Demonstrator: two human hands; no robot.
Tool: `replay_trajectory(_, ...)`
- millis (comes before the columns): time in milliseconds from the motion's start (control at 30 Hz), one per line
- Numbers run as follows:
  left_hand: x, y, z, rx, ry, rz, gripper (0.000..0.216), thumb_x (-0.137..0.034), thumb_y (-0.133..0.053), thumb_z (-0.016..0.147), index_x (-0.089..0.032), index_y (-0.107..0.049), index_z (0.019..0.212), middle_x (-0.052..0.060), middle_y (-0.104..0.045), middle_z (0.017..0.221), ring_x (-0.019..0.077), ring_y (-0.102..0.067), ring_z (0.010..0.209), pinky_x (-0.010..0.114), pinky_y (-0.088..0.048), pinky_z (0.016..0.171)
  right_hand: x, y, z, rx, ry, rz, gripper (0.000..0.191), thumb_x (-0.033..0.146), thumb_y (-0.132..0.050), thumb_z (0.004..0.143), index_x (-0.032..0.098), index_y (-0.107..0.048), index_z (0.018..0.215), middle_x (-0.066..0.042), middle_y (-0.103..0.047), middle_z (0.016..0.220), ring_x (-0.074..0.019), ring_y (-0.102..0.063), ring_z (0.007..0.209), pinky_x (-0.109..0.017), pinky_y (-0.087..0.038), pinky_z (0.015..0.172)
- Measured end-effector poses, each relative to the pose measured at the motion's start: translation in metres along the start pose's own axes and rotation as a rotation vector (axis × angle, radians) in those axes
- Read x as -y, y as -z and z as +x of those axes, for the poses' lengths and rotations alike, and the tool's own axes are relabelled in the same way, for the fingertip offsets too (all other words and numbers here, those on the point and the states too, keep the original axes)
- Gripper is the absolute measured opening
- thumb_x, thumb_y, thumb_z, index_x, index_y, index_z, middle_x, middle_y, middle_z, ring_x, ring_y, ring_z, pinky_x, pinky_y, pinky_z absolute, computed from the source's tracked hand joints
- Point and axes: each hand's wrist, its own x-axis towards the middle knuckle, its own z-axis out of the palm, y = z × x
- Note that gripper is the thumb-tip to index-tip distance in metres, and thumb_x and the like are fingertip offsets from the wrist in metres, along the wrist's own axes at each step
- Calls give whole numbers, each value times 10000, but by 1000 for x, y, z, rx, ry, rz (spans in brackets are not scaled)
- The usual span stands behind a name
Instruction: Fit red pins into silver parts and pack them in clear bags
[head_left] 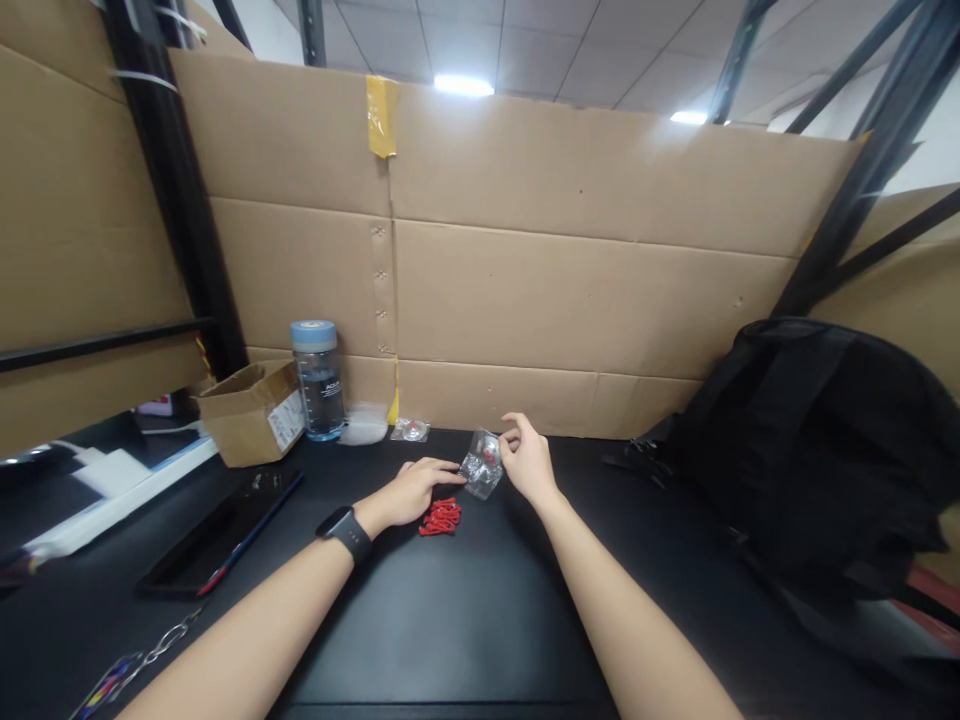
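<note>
A small clear plastic bag [482, 466] with something red inside is held up between both hands above the black table [465, 600]. My right hand [527, 462] pinches its upper right edge. My left hand [415, 491], with a black watch on the wrist, lies low on the table and its fingertips grip the bag's lower left edge. A little heap of small red pieces [441, 517] lies on the table just under my left hand.
A water bottle with a blue cap [318, 380], an open cardboard box [253, 410] and two more clear bags [365, 425] stand at the back left. A black backpack [810, 450] fills the right side. A dark flat tray [221, 535] lies left. Cardboard walls enclose the table.
</note>
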Motion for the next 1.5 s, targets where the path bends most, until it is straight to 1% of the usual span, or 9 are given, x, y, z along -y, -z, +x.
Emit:
replay_trajectory(200,2,-2,0,-16,12,10,702,14,-387,816,-377,-664,1329,-6,-574,1484,222,-508,1380,455,-383,1154,1,6,2,93,50,-19,378,189,-544,845,271,-583,1212,8,-728,821,-166,-692,674,-260,-517,706)
replay_trajectory(400,1,-1,1,-18,19,25,684,-6,-380,828,-381,-666,1322,-2,-589,1468,232,-512,1373,482,-389,1138,0,9,4,76,50,75,346,246,-541,876,245,-562,1222,-13,-726,834,-173,-701,678,-266,-535,684)
replay_trajectory(667,-3,2,0,-49,4,-4,610,-16,-421,830,-338,-683,1277,10,-621,1418,212,-560,1307,420,-407,1132,9,8,3,-117,45,152,253,316,-510,947,229,-556,1180,-69,-739,932,-199,-733,778,-296,-573,739)
replay_trajectory(867,-22,29,-5,-340,-10,148,486,-121,-492,907,-258,-584,1364,86,-614,1369,263,-544,1276,445,-397,1120,22,18,2,-173,44,241,284,363,-531,961,223,-542,1208,-68,-747,929,-195,-739,791,-321,-588,825)
replay_trajectory(1000,-33,43,-7,-498,-38,219,502,-207,-571,913,-232,-521,1411,115,-557,1421,288,-502,1321,442,-391,1113,31,14,0,-122,40,338,304,387,-548,957,219,-528,1209,-59,-737,907,-188,-742,738,-307,-595,761)
replay_trajectory(1100,-41,42,-6,-547,-131,274,369,-246,-580,945,-226,-591,1314,118,-592,1374,285,-525,1293,437,-387,1089,37,7,-4,-58,20,424,314,402,-587,934,230,-518,1187,-53,-719,928,-182,-738,698,-289,-594,688)
replay_trajectory(1200,-49,38,-4,-528,-230,312,228,-227,-499,1010,-233,-666,1164,94,-663,1269,250,-592,1175,406,-411,1006,42,3,-7,1,8,509,328,385,-640,898,242,-524,1169,-37,-704,928,-179,-740,693,-283,-596,665)
replay_trajectory(1367,-49,39,-2,-437,-263,302,274,-219,-437,1046,-216,-692,949,62,-725,985,202,-623,918,353,-428,846,40,4,-4,70,36,467,343,330,-732,808,216,-590,1099,-43,-728,885,-194,-738,786,-302,-592,742)
replay_trajectory(1500,-42,39,-1,-404,-261,313,297,-201,-429,1047,-200,-683,892,65,-728,949,199,-621,881,353,-428,820,31,8,0,89,1,390,372,310,-735,798,209,-637,1141,-55,-770,865,-214,-750,826,-329,-586,790)
